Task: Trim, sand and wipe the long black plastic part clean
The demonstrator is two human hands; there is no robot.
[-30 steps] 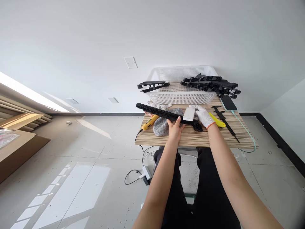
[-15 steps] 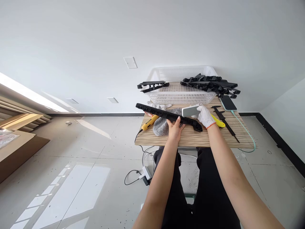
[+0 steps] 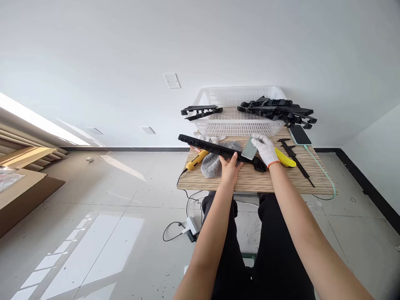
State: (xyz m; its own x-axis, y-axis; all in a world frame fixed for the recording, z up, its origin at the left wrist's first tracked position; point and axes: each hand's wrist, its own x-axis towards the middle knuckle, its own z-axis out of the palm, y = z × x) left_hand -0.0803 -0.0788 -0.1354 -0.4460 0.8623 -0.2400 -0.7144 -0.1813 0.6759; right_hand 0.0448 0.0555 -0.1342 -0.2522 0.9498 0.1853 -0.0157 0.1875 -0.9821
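Observation:
My bare left hand (image 3: 229, 170) grips a long black plastic strip-shaped part (image 3: 208, 146) near its right half, with the ribbed side showing. The part slants down to the right above the table. In a white knitted glove, my right hand (image 3: 266, 151) is shut on a flat grey-green rectangular block (image 3: 249, 150). The block is tilted and overlaps the upper edge of the black part near its right end; whether they touch I cannot tell. Beneath the part lies a grey cloth (image 3: 209, 167), beside a yellow corded tool (image 3: 197, 160).
Behind my hands stands a white plastic basket (image 3: 239, 126), with black plastic parts (image 3: 276, 110) across its right side and more black parts (image 3: 201, 111) at its left. On the table's right lie a yellow curved handle (image 3: 286, 159), a black caliper (image 3: 295, 158) and a phone (image 3: 300, 135) on a cable.
My right hand has moved slightly left and turned the block from roughly level to tilted, its lower end now over the black part. My left hand and the part have barely moved.

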